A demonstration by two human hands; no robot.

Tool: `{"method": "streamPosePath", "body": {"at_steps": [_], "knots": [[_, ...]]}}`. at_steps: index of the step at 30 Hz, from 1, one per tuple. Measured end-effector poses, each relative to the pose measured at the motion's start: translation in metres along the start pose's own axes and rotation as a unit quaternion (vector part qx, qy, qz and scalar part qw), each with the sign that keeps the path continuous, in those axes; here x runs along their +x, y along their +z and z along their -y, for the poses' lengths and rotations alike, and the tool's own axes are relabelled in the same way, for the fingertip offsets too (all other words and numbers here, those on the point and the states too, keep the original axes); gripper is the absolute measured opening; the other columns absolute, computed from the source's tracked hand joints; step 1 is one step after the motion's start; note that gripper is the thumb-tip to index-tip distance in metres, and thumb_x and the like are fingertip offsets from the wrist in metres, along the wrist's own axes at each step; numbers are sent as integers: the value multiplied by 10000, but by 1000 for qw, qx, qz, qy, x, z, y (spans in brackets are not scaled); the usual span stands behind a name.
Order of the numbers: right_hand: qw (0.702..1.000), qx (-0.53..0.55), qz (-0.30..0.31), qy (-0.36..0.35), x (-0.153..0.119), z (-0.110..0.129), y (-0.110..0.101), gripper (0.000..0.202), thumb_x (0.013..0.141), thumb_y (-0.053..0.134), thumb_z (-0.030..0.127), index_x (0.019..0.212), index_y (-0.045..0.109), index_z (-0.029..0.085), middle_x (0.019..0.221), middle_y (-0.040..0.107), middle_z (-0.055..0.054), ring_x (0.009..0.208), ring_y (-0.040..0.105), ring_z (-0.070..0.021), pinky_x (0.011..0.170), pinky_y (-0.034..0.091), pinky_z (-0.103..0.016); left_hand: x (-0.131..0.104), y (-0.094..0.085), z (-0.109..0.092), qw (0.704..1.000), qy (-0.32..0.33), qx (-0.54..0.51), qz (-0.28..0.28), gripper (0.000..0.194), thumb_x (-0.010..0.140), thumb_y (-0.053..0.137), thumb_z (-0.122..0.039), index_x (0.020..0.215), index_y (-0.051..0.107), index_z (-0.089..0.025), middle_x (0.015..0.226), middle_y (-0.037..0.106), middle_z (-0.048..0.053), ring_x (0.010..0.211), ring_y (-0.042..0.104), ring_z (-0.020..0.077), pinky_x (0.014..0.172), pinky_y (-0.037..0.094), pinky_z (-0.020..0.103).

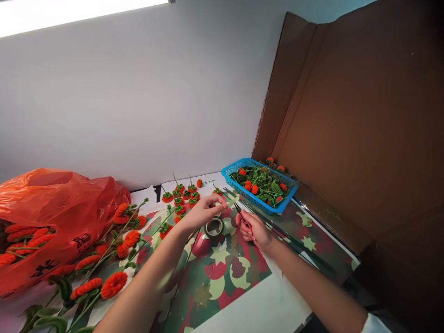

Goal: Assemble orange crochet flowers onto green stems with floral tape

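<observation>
My left hand [207,210] pinches a strip of pale green floral tape [233,200] above the middle of the table. Dark-bladed scissors [238,210] are in my right hand [255,230], their tips at the strip; whether the blades are parted is too small to tell. Under my hands lies a roll of green tape [214,227]. Left of it, small orange flower heads [179,200] with green undersides lie in a cluster, some with wire stems pointing up. Thin dark green stem wires [277,227] run diagonally under my right forearm.
A blue plastic basket [274,207] holding green pieces and orange flowers stands at the back right. Long-stemmed orange flowers [114,284] and a red plastic bag [93,203] fill the left side. A tall cardboard panel [347,115] bounds the right, a white wall [138,101] the back.
</observation>
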State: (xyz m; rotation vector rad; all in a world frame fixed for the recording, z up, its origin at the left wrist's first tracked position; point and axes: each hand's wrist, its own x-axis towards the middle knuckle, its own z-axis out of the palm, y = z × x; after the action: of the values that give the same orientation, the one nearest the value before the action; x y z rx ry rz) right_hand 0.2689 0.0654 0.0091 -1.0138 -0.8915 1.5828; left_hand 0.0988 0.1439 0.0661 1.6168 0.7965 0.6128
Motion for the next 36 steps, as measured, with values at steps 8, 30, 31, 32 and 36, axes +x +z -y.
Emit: {"method": "streamPosePath", "body": {"at_steps": [8, 30, 31, 32, 36], "knots": [[1000, -12, -18, 4, 6, 1, -4, 479, 699, 576, 642, 614, 415, 198, 347, 224, 131, 302, 98, -27, 341, 60, -184, 2, 7, 5, 1000, -5, 18, 20, 302, 698, 635, -460, 712, 594, -162, 753, 520, 14, 579, 424, 90, 478, 313, 191], [969, -8, -124, -213, 28, 47, 72, 336, 675, 699, 461, 851, 641, 181, 941, 666, -64, 895, 604, -192, 810, 477, -331, -16, -1, -26, 990, 58, -54, -117, 293, 725, 633, -451, 756, 565, -167, 635, 432, -42, 465, 271, 40, 423, 226, 183], [968, 22, -121, -217, 34, 50, 79, 331, 648, 723, 457, 810, 644, 179, 900, 672, -59, 870, 606, -187, 795, 482, -326, -16, -2, -27, 988, 66, -62, -125, 276, 725, 634, -428, 786, 574, -166, 665, 463, -33, 473, 290, 40, 426, 231, 180], [967, 40, -119, -222, 39, 53, 84, 330, 630, 737, 455, 787, 650, 178, 874, 677, -56, 851, 607, -183, 783, 486, -322, -16, -4, -28, 985, 66, -76, -139, 257, 726, 629, -396, 832, 577, -168, 686, 484, -28, 478, 305, 41, 426, 234, 178], [971, 29, -81, -223, 49, 64, 84, 339, 571, 786, 440, 749, 683, 170, 808, 694, -44, 780, 611, -154, 758, 485, -296, -14, -16, -29, 949, 22, -201, -243, 258, 728, 505, -221, 983, 491, -184, 641, 494, -45, 433, 282, 49, 404, 213, 171]]}}
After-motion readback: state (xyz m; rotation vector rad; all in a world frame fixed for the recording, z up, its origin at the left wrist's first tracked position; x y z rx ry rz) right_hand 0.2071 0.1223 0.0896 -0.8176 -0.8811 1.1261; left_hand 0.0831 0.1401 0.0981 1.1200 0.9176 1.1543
